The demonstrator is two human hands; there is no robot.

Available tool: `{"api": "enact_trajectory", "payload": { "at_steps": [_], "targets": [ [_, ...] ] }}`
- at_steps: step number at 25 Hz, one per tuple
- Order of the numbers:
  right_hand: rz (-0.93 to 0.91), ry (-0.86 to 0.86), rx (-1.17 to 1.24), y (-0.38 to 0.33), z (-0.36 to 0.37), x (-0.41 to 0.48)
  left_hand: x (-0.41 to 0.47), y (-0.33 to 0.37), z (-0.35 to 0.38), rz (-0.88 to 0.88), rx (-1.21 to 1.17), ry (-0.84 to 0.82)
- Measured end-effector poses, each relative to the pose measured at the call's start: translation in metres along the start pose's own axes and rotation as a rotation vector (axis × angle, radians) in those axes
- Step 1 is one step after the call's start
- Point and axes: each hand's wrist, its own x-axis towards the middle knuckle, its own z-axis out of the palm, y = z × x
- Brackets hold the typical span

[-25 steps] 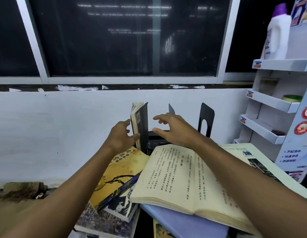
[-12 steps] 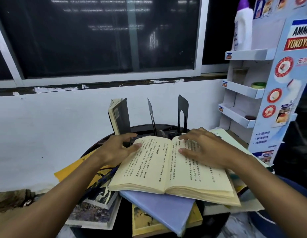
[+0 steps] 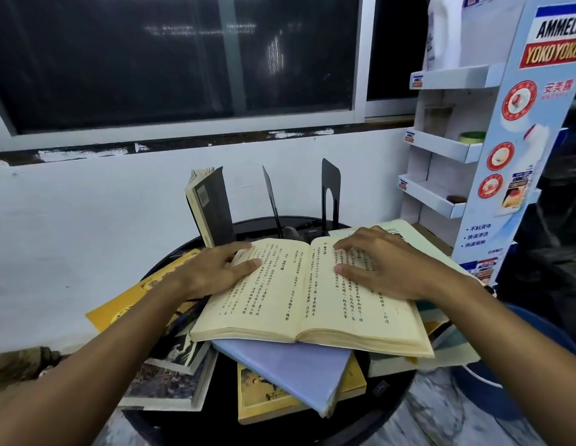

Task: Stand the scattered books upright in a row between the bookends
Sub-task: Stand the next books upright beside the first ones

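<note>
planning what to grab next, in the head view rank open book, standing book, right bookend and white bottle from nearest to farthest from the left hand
1. open book: under the left hand, touching.
2. standing book: just behind the hand.
3. right bookend: farther back, to the right.
4. white bottle: far right, highest up.

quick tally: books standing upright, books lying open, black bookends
dark-covered book standing upright: 1
cream-paged book lying open: 1
black metal bookends: 2
total: 4
</note>
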Motion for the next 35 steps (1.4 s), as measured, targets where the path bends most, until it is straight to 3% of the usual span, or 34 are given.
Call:
{"api": "enact_trajectory", "payload": {
  "at_steps": [4,11,19,25,29,35],
  "targets": [
    [0.002,-0.028,0.001,0.000,-0.003,-0.001,-0.002,0.010,-0.011,0.022,-0.093,0.089],
    [0.016,-0.095,0.021,0.007,-0.016,-0.004,-0.011,0.054,-0.051,0.220,-0.274,0.186],
    [-0.024,0.139,0.049,0.017,-0.051,-0.024,-0.013,0.117,-0.042,0.361,-0.407,0.226],
    [-0.007,0.313,0.160,0.024,-0.066,-0.044,-0.013,0.130,-0.008,0.406,-0.485,0.157],
    [0.017,0.300,0.202,0.031,-0.063,-0.048,-0.004,0.119,0.005,0.427,-0.248,0.129],
    [0.176,0.018,0.117,0.049,-0.030,-0.055,0.008,0.100,0.034,0.381,0.048,0.018]
  ]
}}
